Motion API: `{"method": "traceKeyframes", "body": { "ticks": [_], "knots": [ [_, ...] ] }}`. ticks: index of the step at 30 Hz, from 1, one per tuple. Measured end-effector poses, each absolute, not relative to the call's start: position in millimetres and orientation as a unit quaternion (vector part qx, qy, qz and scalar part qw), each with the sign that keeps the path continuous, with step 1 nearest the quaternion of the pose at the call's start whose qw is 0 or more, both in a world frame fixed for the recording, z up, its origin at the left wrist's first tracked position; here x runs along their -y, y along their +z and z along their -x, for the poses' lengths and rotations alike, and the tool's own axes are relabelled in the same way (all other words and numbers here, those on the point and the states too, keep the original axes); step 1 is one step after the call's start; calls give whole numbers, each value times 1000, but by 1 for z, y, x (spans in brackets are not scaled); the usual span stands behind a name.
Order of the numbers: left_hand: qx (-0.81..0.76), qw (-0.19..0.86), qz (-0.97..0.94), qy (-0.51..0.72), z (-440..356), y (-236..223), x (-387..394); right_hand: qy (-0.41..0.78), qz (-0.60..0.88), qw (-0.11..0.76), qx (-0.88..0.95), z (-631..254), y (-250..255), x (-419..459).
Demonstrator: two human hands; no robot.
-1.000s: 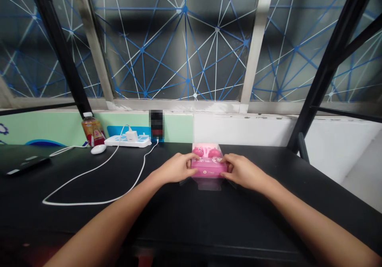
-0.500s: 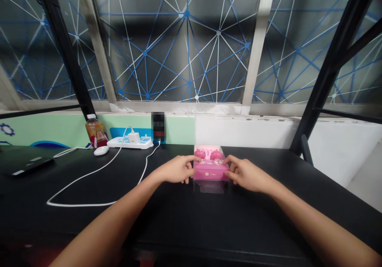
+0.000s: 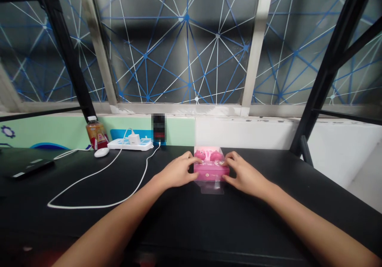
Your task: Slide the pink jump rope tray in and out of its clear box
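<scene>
A pink box (image 3: 211,174) with a clear plastic cover lies on the black table in front of me, and rounded pink shapes show through its upper part. From its near edge a transparent flap (image 3: 212,188) sticks out toward me. My left hand (image 3: 178,170) grips the box's left side, index finger on top and thumb at the near left corner. On the opposite side, my right hand (image 3: 245,175) holds it likewise, thumb low at the near right corner and fingers on the upper edge.
At the back left stand a drink bottle (image 3: 97,133), a white mouse (image 3: 102,152) and a power strip (image 3: 116,144) with a charger. A white cable (image 3: 80,207) loops across the table to a phone (image 3: 158,129) leaning on the wall. A dark flat device (image 3: 32,167) lies far left.
My left thumb has moved onto the box's near left corner, and that hand's fingers are less curled. My right thumb has slid slightly left and down. The box stays in place.
</scene>
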State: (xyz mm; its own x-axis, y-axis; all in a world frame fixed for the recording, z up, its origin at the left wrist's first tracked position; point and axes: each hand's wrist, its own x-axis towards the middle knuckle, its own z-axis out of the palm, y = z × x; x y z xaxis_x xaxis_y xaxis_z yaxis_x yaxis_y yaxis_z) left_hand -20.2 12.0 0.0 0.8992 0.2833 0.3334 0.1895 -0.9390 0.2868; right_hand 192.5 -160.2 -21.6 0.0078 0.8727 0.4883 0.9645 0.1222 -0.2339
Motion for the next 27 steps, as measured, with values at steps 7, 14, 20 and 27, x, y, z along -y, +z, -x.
{"method": "traceKeyframes", "body": {
  "ticks": [7, 14, 20, 27],
  "knots": [
    [-58, 193, -961, 190, 21, -4, -16, -83, 599, 248, 757, -182, -19, 160],
    [-82, 226, -947, 211, 20, -7, -19, -52, 608, 216, 762, -176, -16, 167],
    [-92, 221, -951, 196, 20, -3, -17, -26, 615, 212, 759, -176, -12, 170],
    [-58, 203, -955, 206, 21, 3, -10, -58, 620, 298, 723, -179, -14, 163]
  ]
}}
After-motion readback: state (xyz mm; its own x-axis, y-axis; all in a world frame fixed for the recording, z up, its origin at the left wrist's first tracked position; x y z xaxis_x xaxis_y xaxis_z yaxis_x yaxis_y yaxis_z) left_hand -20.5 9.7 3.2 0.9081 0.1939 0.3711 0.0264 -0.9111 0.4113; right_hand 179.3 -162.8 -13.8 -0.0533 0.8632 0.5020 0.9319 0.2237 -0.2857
